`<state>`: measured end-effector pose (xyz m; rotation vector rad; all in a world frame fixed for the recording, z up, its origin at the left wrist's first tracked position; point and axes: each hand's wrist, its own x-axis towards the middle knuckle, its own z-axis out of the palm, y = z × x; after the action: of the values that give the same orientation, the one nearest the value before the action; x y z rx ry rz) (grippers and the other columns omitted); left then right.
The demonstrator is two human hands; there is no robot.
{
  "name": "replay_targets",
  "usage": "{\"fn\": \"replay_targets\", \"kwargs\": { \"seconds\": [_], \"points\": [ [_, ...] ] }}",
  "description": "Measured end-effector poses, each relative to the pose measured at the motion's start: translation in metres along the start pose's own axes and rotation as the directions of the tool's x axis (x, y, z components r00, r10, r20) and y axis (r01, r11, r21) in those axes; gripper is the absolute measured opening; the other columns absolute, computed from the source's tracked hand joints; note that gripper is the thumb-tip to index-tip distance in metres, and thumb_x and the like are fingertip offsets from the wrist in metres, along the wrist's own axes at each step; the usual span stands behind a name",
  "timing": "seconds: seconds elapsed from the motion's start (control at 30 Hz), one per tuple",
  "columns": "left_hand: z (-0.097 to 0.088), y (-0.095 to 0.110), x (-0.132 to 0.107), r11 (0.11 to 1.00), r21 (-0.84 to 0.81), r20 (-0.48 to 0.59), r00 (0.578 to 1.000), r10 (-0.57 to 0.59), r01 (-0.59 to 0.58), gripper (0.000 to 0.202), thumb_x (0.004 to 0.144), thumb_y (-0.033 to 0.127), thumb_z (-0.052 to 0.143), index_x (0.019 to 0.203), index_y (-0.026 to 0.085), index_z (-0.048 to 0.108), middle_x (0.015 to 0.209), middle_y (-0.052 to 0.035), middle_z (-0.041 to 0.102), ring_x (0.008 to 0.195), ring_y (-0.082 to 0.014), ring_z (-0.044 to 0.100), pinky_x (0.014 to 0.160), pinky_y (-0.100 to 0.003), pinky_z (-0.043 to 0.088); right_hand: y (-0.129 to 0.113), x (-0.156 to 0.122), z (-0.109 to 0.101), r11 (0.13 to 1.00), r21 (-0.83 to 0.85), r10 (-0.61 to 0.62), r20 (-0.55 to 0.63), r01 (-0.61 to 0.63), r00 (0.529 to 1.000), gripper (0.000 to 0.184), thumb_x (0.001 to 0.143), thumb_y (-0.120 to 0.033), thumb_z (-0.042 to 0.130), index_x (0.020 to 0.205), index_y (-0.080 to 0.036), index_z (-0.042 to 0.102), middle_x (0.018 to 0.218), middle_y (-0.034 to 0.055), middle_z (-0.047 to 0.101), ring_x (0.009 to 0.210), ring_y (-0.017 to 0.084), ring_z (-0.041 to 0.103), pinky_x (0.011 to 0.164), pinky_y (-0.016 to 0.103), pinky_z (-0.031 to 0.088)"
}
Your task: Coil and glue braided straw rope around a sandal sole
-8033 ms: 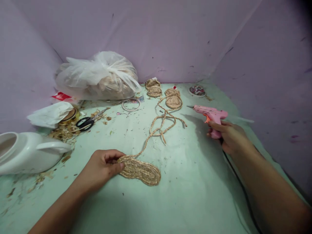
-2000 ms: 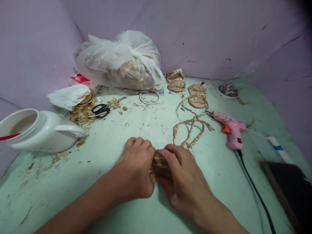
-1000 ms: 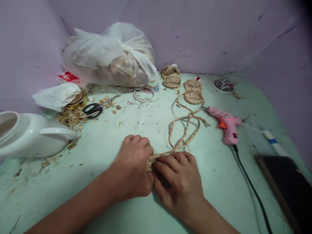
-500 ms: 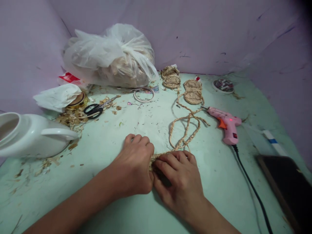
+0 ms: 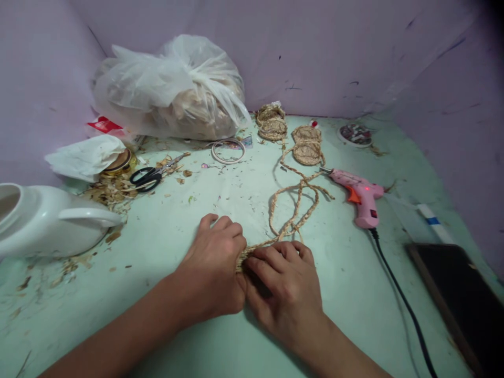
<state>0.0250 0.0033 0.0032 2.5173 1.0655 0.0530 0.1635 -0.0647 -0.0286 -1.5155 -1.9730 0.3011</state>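
Both hands grip a small woven piece of braided straw cord [image 5: 243, 258] low over the green tabletop. My left hand [image 5: 214, 268] is closed around its left side, fingers curled. My right hand [image 5: 285, 286] is closed on the right side, with its thumb close to the left hand. Most of the piece is hidden by the hands. From it a loose straw braid [image 5: 296, 207] trails away in loops over the table. Beyond lie two coiled straw pieces [image 5: 307, 146], and the farther pair of straw coils [image 5: 271, 123] sits near the wall.
A pink glue gun [image 5: 360, 197] with a black cable lies at right, near a dark phone [image 5: 452, 299]. Black-handled scissors [image 5: 151, 177], straw scraps and a white jug [image 5: 51, 220] are at left. A knotted plastic bag [image 5: 173, 94] and a ring [image 5: 228, 152] lie behind.
The view has shifted slightly, so things on the table appear a little farther left. Both hands keep their grip on the woven straw piece, with hardly any movement.
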Motion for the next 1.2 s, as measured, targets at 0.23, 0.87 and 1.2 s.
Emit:
{"fn": "replay_targets", "kwargs": {
  "seconds": [0.23,0.87,1.2],
  "points": [
    [0.0002,0.0018,0.0001,1.0,-0.011,-0.005,1.0,0.006,-0.006,0.008,0.055,0.018,0.055,0.063,0.018,0.055,0.073,-0.0042,0.055,0.079,-0.0218,0.049,0.093,-0.05,0.03,-0.0008,-0.0002,-0.0013,1.0,0.015,0.0,-0.002,0.0,1.0,0.007,0.078,-0.022,0.061,0.081,-0.021,0.067,0.081,0.0005,0.069,0.075,0.02,0.053,0.076,0.041,0.03],
    [0.0026,-0.0017,-0.0006,1.0,-0.019,-0.026,1.0,0.001,-0.001,0.003,0.057,0.018,0.054,0.06,0.017,0.054,0.071,-0.0047,0.056,0.079,-0.021,0.049,0.093,-0.046,0.032,-0.0056,-0.0069,0.005,0.985,-0.165,-0.065,-0.029,0.059,0.997,0.018,0.084,-0.023,0.053,0.096,-0.016,0.066,0.086,0.0044,0.069,0.074,0.02,0.054,0.08,0.042,0.029],
    [0.0055,-0.0035,-0.0003,0.998,-0.061,-0.068,0.998,0.016,-0.02,0.003,0.055,0.016,0.053,0.056,0.017,0.051,0.067,-0.0035,0.054,0.076,-0.0194,0.047,0.093,-0.045,0.033,-0.0045,-0.0056,0.0078,0.991,-0.117,-0.07,-0.051,0.064,0.996,0.019,0.081,-0.021,0.055,0.094,-0.016,0.067,0.084,0.0041,0.07,0.072,0.02,0.056,0.079,0.043,0.03]
  ]
}}
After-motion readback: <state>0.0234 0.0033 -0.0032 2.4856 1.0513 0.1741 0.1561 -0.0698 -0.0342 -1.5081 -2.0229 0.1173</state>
